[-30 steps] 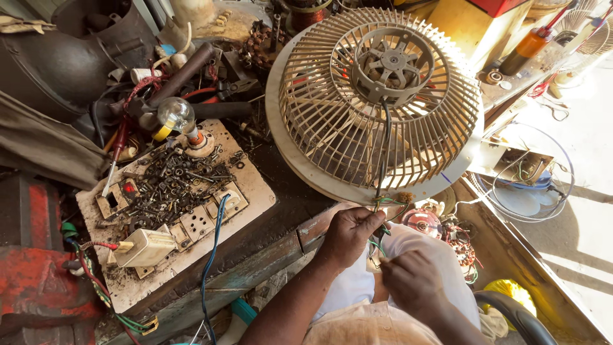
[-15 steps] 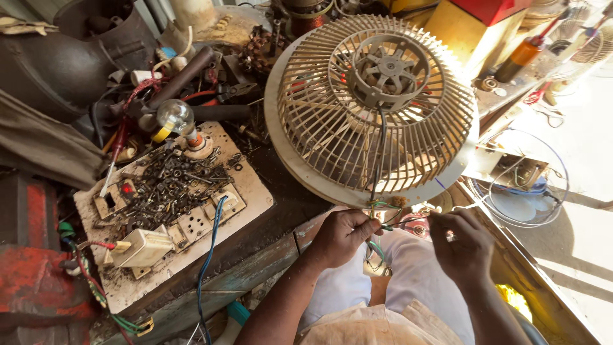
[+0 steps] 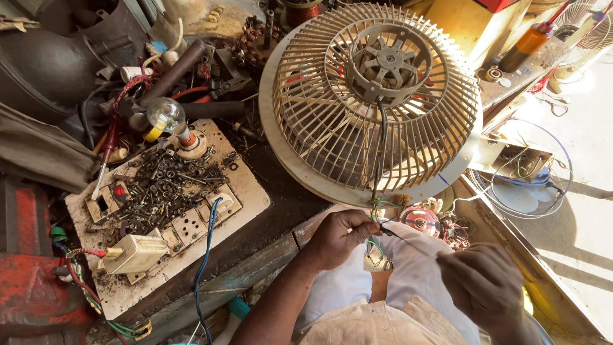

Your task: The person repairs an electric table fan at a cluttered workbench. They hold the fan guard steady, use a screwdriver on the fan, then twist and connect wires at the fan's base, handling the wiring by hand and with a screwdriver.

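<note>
A round beige fan grille [image 3: 377, 96] with a hub at its middle leans on the workbench edge. A black cable [image 3: 379, 153] runs down from the hub to a bunch of thin wires [image 3: 380, 220] below the rim. My left hand [image 3: 335, 237] pinches those wires at the fingertips. My right hand [image 3: 488, 284] is lower right, fingers closed on a thin wire end stretched from the left hand. Both hands are over my lap in white cloth.
A dirty switchboard [image 3: 169, 211] with sockets, a heap of screws, a bulb [image 3: 164, 115] and a white plug [image 3: 137, 252] lies left. Tools and cables clutter the back. A copper-wound motor [image 3: 424, 220] sits near my knee. A wire guard [image 3: 527, 179] lies right.
My right hand has drawn away from the left hand, down and to the right, stretching a thin wire between them. The left hand stays pinched at the wire bunch.
</note>
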